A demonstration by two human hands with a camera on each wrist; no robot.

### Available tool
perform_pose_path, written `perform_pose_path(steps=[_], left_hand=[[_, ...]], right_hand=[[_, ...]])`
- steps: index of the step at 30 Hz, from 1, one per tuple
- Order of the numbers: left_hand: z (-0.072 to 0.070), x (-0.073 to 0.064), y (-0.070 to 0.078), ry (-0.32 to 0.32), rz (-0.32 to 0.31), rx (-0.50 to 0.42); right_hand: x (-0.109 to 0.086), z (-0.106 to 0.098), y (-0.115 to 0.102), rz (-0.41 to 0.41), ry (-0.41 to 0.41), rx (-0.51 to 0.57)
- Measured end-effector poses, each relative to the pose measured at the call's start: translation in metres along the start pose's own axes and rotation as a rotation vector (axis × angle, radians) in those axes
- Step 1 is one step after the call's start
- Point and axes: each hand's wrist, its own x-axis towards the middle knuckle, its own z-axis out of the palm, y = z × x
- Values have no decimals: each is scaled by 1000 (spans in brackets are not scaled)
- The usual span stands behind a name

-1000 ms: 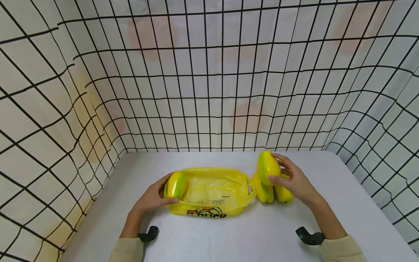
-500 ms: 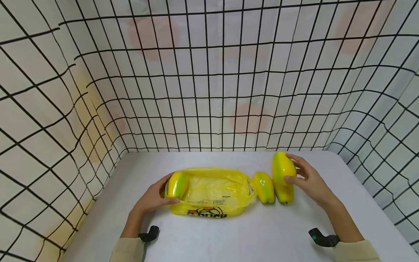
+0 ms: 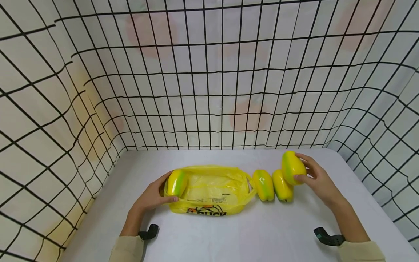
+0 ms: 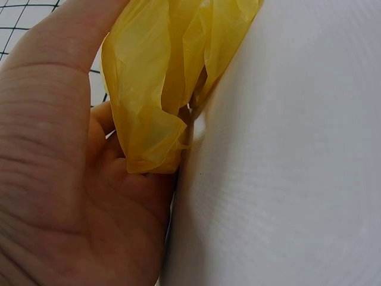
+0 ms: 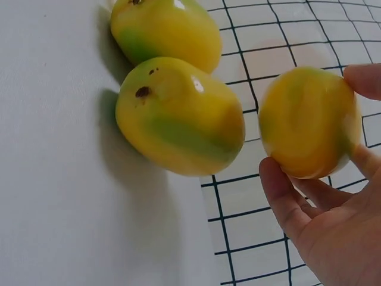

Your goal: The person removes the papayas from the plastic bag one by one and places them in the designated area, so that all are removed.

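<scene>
A yellow plastic bag (image 3: 209,185) with black print lies spread on the table. Within its left end sits a yellow-green mango (image 3: 176,183). My left hand (image 3: 154,194) grips that end, thumb in front and fingers behind; the left wrist view shows bunched bag film (image 4: 149,89) between them. Raised off the table, another mango (image 3: 292,168) is held between the thumb and fingers of my right hand (image 3: 319,181). Two more mangoes rest side by side right of the bag: a nearer-to-bag mango (image 3: 263,185) and an outer mango (image 3: 283,186), just below and left of the held one.
The white table (image 3: 229,236) has rounded far corners. White walls with a black grid (image 3: 209,83) enclose it at the back and sides. A black wrist mount sits on each forearm.
My right hand has carried its mango to the right, away from the bag and past the two resting mangoes, uncovering the outer one. My left hand stays at the bag's left end.
</scene>
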Motion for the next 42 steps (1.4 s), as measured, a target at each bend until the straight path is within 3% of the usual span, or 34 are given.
perform_pose_path(steps=[24, 36, 42], left_hand=[[0, 0, 3, 1, -3, 11], [-1, 0, 0, 4, 1, -5], [-1, 0, 0, 1, 2, -7]], right_hand=[[-8, -17, 31, 97, -7, -47], [-7, -18, 39, 145, -51, -24], [-8, -18, 45, 194, -70, 47]])
